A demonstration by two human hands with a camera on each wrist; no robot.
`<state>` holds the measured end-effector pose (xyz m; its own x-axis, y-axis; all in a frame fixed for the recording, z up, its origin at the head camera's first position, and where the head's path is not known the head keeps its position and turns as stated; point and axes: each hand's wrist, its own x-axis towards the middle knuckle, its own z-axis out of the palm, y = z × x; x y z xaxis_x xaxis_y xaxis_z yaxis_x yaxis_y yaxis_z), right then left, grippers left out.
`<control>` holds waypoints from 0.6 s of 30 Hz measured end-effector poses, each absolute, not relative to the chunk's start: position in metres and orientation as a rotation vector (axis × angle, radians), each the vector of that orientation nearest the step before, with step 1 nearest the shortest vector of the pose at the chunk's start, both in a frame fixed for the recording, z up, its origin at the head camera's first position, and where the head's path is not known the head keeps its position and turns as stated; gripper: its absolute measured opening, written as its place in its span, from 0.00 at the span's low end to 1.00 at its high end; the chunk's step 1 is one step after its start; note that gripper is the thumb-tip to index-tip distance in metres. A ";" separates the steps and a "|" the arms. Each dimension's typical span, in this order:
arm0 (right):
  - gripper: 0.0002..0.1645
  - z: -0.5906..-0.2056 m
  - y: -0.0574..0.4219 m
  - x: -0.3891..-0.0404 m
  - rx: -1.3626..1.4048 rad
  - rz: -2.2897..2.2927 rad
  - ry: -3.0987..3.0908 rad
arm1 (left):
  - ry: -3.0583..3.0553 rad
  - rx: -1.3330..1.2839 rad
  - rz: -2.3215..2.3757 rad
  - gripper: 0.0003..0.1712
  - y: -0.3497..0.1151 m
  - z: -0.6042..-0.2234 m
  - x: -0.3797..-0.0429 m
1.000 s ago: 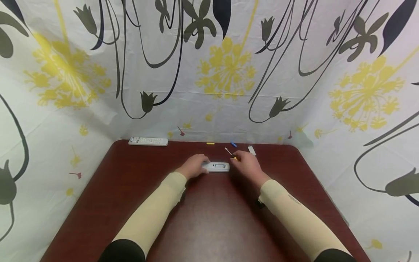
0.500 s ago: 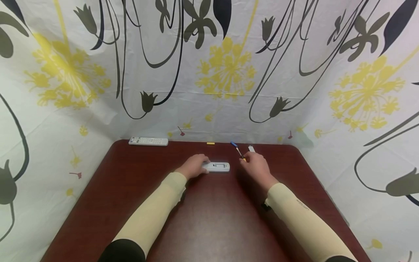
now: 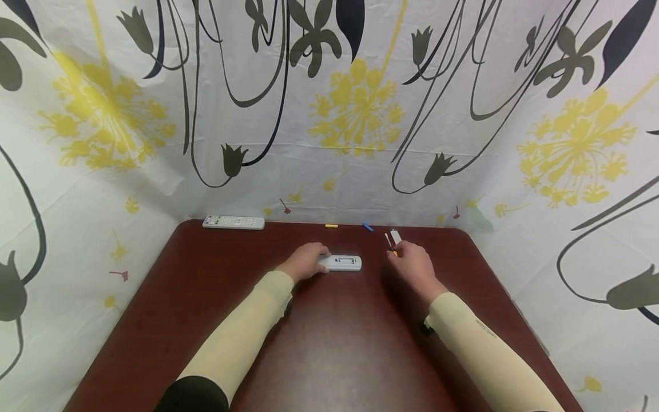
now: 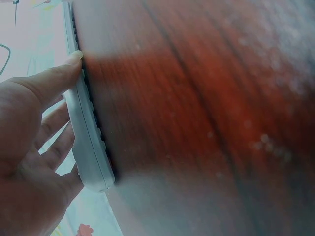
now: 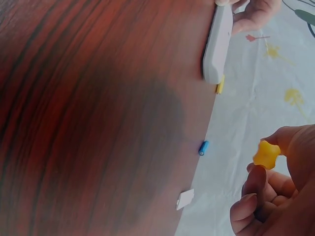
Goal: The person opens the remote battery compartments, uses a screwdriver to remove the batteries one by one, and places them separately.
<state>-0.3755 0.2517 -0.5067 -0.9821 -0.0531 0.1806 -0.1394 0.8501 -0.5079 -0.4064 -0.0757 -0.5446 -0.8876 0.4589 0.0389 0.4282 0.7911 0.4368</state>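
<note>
1. Holds a face-down remote (image 3: 341, 262) by one end with the left hand (image 3: 304, 262), thumb on one side, fingers on the other. Location: about midway between the far corners of the counter (image 3: 329, 343), toward its far edge, battery bay uncovered and facing up, looking empty.
2. Pinches a yellow-handled screwdriver (image 5: 266, 155) between thumb and fingers of the right hand (image 3: 413, 266), right of the remote and apart from it, shaft pointing toward the far edge.
3. Along the far edge, left to right: a second remote (image 3: 233, 222) by the far-left corner, a yellow cylinder (image 3: 331, 226), probably a battery, then a blue battery (image 3: 368, 227). Nearer the right hand, a white cover (image 3: 396, 236).
4. Could nudge the white cover out of place with a careless dip of fingers or tip, so close beside it.
5. Could send the blue battery or yellow cylinder rolling toward the far edge with a light brush, given such round shapes.
6. Might swivel or rock the face-down remote by pressing its free end, because gripped only at the other and set on its keys.
</note>
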 end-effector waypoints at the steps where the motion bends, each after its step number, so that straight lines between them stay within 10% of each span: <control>1: 0.17 -0.506 0.252 -0.375 0.145 0.808 -2.870 | 2.907 0.718 0.686 0.21 -0.076 -0.544 -0.406; 18: 0.20 -0.504 0.266 -0.371 0.081 0.821 -2.894 | 2.907 0.715 0.695 0.20 -0.076 -0.545 -0.406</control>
<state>-0.3713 0.2659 -0.5045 -0.9898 -0.0154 0.1415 -0.0875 0.8504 -0.5189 -0.4063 -0.0757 -0.5449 -0.8895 0.4552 0.0411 0.4245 0.7895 0.4432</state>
